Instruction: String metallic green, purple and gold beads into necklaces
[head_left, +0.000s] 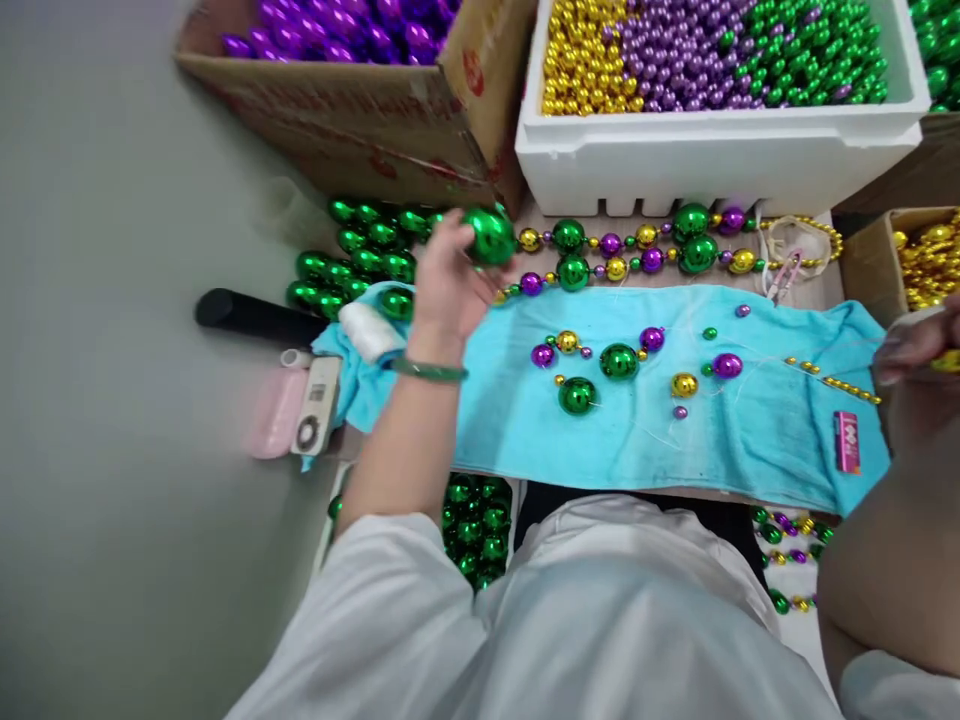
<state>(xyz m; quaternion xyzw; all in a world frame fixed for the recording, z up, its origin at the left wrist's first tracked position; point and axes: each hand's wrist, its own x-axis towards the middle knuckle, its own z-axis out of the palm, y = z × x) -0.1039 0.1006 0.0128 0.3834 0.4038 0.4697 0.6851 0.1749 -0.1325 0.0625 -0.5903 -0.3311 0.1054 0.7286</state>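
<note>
My left hand (pixel 448 275), raised over the left end of the turquoise towel (pixel 510 430), has its thumb and fingers round a large shiny green bead (pixel 491 236). At the right edge, my right hand (pixel 916 352) is blurred and partly out of frame, closed on a gold bead (pixel 946 360). A thin thread stretches from near it over the towel, with small gold beads (pixel 844 384) beside it. Loose on the towel lie a green bead (pixel 619 361), another green bead (pixel 577 396), a purple bead (pixel 727 365), a gold bead (pixel 684 385) and several small ones.
Finished-looking bead strands (pixel 645 237) run along the towel's back edge, beside small scissors (pixel 784 278). Behind stand a cardboard box (pixel 337 125) of purple beads and a white foam box (pixel 712 160). A thread spool (pixel 370 333) and a pink packet (pixel 847 441) lie on the towel.
</note>
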